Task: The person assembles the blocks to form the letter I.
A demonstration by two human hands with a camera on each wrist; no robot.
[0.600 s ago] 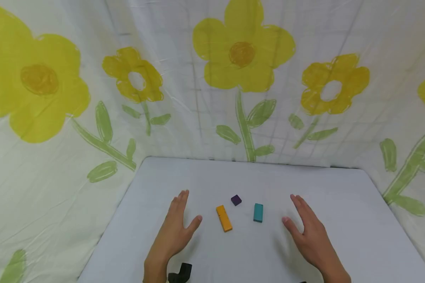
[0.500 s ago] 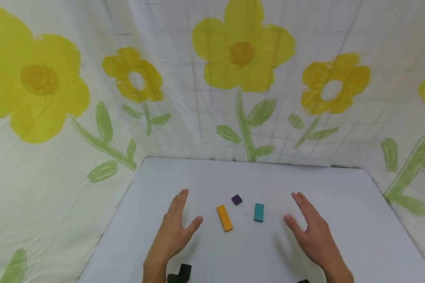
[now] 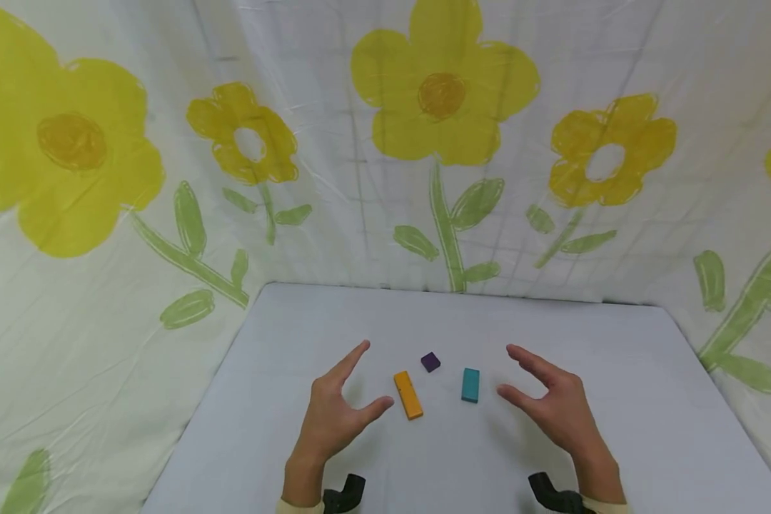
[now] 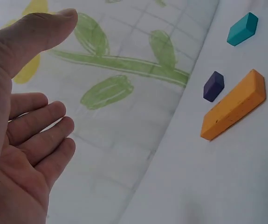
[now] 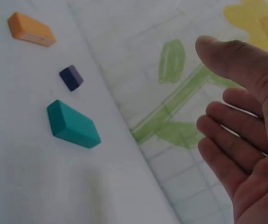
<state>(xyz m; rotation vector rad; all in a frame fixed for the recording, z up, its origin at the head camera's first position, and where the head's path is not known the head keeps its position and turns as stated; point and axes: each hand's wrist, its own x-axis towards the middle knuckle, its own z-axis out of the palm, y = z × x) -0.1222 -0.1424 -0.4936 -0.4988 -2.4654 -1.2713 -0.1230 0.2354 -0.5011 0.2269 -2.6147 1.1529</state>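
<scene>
Three wooden-looking blocks lie apart on the white table (image 3: 360,321). The long orange block (image 3: 408,395) is on the left, the small dark purple cube (image 3: 430,362) sits behind it, and the teal block (image 3: 470,385) is on the right. My left hand (image 3: 334,414) hovers left of the orange block, thumb and fingers spread apart, holding nothing. On the other side my right hand (image 3: 562,407) is held above the table, right of the teal block, with a wide gap between thumb and fingers. Both wrist views show the palms bare and the blocks away from the fingers.
A white curtain (image 3: 321,235) printed with yellow flowers hangs behind the table's far edge and along both sides. A black wrist mount (image 3: 345,494) is at the left wrist and another black mount (image 3: 552,494) at the right wrist.
Both hands have moved inward toward the blocks, and the left hand's fingers now angle to the right. More of both wrists and their black mounts shows. The blocks have stayed in place.
</scene>
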